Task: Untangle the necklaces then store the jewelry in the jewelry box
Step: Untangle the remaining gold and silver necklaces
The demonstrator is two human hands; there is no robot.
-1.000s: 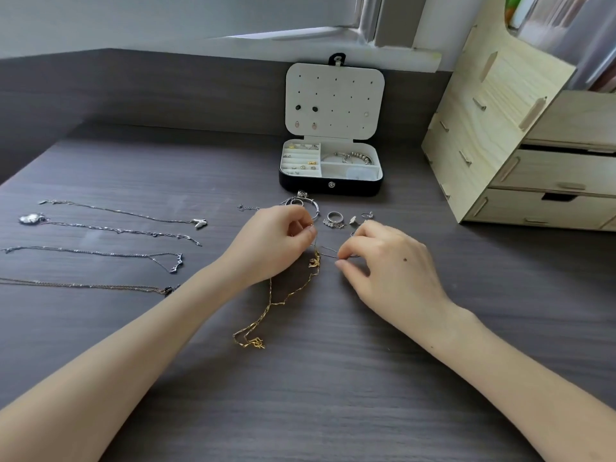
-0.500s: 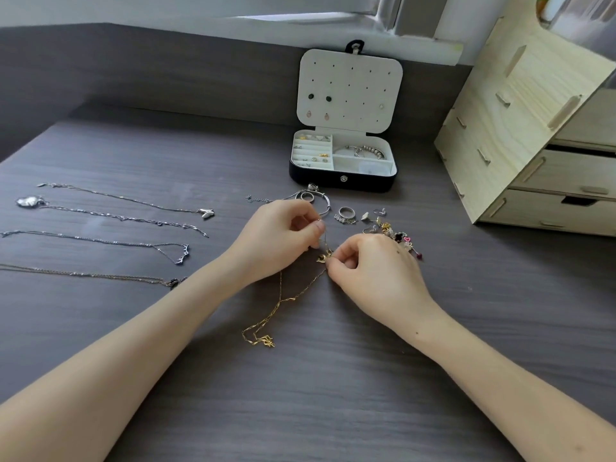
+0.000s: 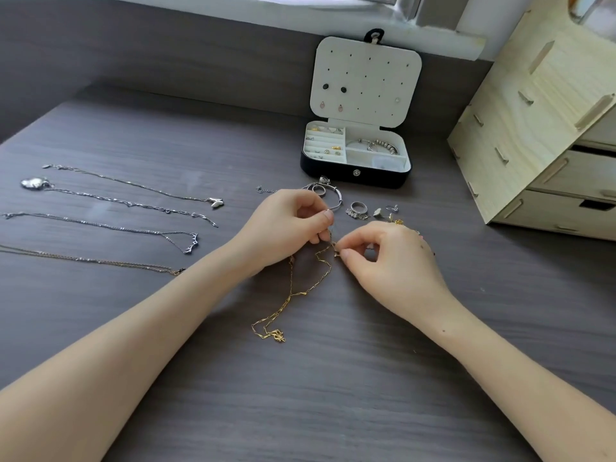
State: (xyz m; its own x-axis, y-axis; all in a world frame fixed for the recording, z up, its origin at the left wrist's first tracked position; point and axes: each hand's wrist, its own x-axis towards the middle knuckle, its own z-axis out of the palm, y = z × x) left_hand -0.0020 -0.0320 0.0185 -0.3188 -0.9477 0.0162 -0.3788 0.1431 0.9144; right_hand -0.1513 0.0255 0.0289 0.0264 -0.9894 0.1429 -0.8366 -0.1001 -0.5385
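Where the counter runs out toward 9 o'clock, four silver chains lie straight, side by side and apart.

- Left hand: at centre, fingers curled, thumb and forefinger pinching the gold chain.
- Gold chain: held up at its top end between both hands. The rest trails toward 6 o'clock, crosses over itself and ends in a small pendant flat on the counter.
- Right hand: just beside the left, fingers curled, pinching the same chain at a small gold charm.
- Bangle: 12 o'clock of the left hand, partly hidden behind it.
- Rings and small loose pieces: 12 o'clock of the right hand.
- Box: 12 to 1 o'clock, lid upright, earrings pinned inside it, a bracelet in the right compartment.
- Wooden drawers: 2 o'clock.
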